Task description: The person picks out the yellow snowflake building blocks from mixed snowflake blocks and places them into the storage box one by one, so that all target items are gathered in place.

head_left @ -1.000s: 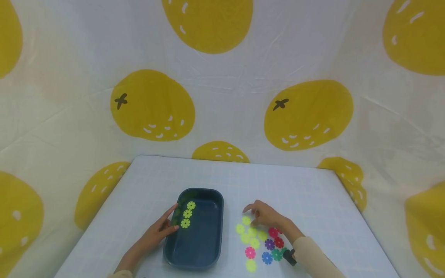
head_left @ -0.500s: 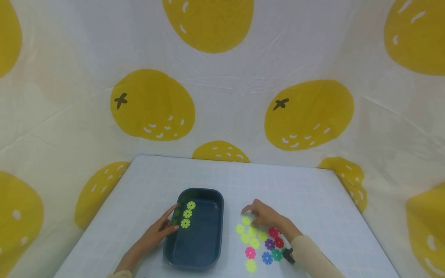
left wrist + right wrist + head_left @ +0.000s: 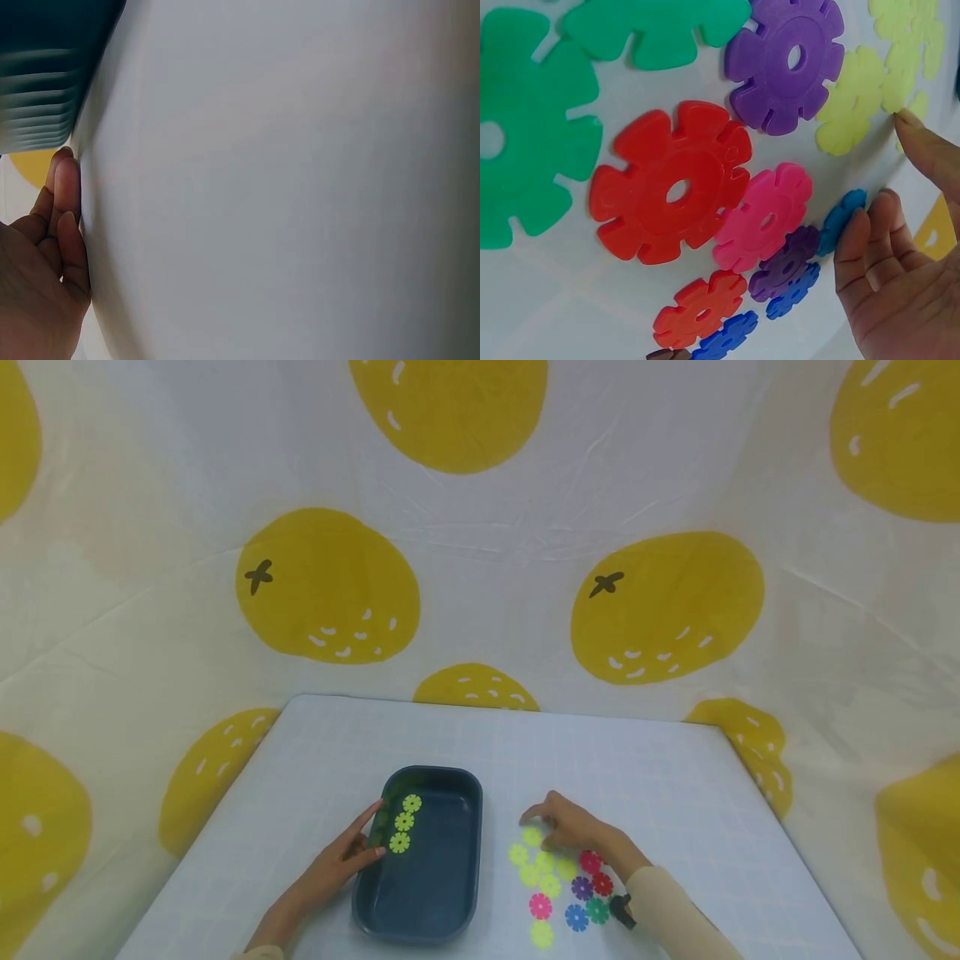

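Note:
My left hand rests at the left side of a dark blue tray, with forefinger and thumb spread along its rim. In the left wrist view, its other fingers lie loosely bent on the table beside the tray. Three yellow notched discs form a line inside the tray. Over on the right, my right hand is low above loose yellow discs, thumb and forefinger apart. In the right wrist view its thumb tip meets a yellow disc, and its bent fingers are against a blue disc.
More notched discs lie nearer me: pink, red, purple, blue and green. Part of the pile is hidden under the right forearm. A fruit-printed cloth hangs behind the white table.
My right hand has shifted very slightly left over the yellow discs. The left hand, the tray and the three discs inside have stayed in place.

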Tool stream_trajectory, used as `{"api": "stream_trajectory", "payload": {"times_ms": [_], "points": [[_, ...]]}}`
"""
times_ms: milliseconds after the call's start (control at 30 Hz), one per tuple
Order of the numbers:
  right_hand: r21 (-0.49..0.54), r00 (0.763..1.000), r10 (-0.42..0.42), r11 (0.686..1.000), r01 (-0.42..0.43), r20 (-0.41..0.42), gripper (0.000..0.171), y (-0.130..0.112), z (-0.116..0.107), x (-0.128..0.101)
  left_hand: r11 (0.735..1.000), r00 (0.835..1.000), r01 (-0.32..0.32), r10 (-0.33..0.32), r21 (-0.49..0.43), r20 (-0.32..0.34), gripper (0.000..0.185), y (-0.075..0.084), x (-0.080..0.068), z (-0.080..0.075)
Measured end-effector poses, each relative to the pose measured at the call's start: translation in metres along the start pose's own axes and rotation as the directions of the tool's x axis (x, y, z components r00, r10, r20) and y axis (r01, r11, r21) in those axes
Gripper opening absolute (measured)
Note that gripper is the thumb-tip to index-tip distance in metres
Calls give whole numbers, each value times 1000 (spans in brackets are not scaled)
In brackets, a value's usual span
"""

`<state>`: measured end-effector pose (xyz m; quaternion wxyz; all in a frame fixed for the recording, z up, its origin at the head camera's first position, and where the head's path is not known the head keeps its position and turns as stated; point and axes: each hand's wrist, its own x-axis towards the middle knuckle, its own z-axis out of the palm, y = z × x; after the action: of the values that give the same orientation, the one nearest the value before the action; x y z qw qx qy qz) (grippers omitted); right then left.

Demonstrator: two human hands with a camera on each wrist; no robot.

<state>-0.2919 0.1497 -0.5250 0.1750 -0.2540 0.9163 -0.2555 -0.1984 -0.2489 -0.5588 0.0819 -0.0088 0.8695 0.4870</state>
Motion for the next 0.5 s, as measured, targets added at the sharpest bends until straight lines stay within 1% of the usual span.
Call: {"api": "stream_trajectory", "payload": {"times_ms": [233,333,500], "points": [[19,1000,-6,1000,6,10,41,2,-1,0,1000,1000,-15,15,27,-4,72,0,0,1],[27,1000,-9,1000,9,12,40,2,-1,0,999,1000,-21,22,25,-6,72,1,-1,0],[42,1000,-3,999,2,6,37,2,-1,-1,1000,1000,-1,1,25,-6,71,2,-1,0]]}}
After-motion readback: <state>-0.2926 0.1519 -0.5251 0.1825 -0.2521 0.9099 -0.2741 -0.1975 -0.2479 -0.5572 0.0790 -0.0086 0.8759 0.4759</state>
